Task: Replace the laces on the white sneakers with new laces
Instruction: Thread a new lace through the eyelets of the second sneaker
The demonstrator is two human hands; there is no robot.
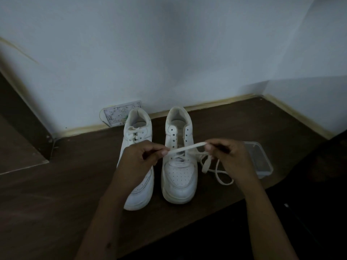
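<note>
Two white sneakers stand side by side on a dark wooden surface, toes toward me. The left sneaker (138, 166) is laced up to its top eyelets. The right sneaker (179, 166) has empty upper eyelets and lacing only near the toe. A flat white lace (185, 148) stretches taut above the right sneaker between my hands. My left hand (142, 156) pinches one part of it, my right hand (227, 156) pinches the other. More of the lace loops loosely on the surface to the right of the shoe, partly hidden by my right hand.
A clear plastic container (261, 158) lies right of my right hand, near the surface's edge. A printed card (120, 114) leans against the white wall behind the left sneaker. The wooden surface drops off at front right into darkness.
</note>
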